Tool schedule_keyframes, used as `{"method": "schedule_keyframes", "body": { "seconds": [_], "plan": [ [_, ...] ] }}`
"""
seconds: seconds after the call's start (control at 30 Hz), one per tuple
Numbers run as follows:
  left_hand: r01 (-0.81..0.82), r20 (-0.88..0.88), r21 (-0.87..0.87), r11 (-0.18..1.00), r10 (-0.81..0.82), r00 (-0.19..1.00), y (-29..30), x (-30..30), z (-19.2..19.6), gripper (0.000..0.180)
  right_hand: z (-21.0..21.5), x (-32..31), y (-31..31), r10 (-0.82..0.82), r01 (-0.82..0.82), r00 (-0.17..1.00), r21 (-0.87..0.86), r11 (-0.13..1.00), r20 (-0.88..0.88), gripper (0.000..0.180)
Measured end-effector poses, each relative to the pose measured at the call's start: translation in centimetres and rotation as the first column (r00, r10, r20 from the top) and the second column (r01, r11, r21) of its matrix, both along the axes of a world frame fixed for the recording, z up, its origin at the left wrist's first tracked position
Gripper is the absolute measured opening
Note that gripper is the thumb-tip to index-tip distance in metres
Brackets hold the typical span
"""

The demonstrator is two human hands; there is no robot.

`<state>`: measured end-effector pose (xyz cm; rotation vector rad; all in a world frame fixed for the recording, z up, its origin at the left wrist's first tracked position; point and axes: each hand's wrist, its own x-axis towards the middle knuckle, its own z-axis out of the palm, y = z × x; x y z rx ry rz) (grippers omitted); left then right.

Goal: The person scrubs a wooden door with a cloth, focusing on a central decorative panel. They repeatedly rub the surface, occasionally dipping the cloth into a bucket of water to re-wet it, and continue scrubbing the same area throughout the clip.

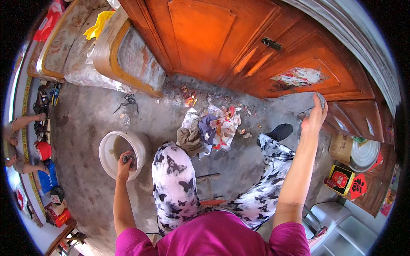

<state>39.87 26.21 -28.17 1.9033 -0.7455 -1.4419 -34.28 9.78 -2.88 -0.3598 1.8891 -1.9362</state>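
My left hand (124, 167) is closed around a dark, wadded scouring pad (127, 158) at the rim of a white bucket (103, 147) with murky water inside. Off to the right, my right arm reaches forward, and my right hand (315, 114) grips one end of a grey cloth (290, 103). That cloth stretches along the lower edge of an orange-brown wooden door (200, 32). One door panel carries a worn patch (299, 77) with whitish remnants and dark stains.
Between my legs and the door lies a heap of rags (207, 130) beside scattered scraps. A floral armchair (136, 53) stands front left. Shoes (41, 104) and another person's legs (25, 121) are at far left. A cardboard box (340, 147) and white plastic stool (329, 213) stand right.
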Motion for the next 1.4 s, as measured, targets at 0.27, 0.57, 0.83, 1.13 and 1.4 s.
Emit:
{"method": "schedule_keyframes", "body": {
  "seconds": [0.27,0.57,0.83,1.13,1.4],
  "plan": [
    [-0.178,0.444,0.042,0.983,0.141,0.885,-1.2,0.1,0.5,0.029,0.1,-1.2,0.4,0.047,-0.048,0.998,0.053,0.997,0.032,0.059],
    [-0.147,0.343,-0.149,0.978,0.191,0.920,-4.5,-4.0,6.1,0.045,0.5,-2.2,1.0,0.110,-0.113,0.993,0.092,0.989,0.038,0.066],
    [0.265,0.324,0.189,0.946,-0.315,0.892,-1.6,1.1,-0.6,0.050,0.9,-1.5,0.5,0.058,-0.068,0.995,0.151,0.986,0.075,0.063],
    [0.338,0.332,0.038,0.940,-0.331,0.883,0.0,2.9,2.0,0.041,0.2,-2.4,1.2,0.094,-0.106,0.991,0.132,0.986,0.094,0.067],
    [0.279,0.191,0.041,0.960,-0.281,0.940,5.0,6.7,0.1,0.047,0.5,0.0,0.3,0.088,-0.099,0.988,0.091,0.991,0.127,0.064]
  ]
}}
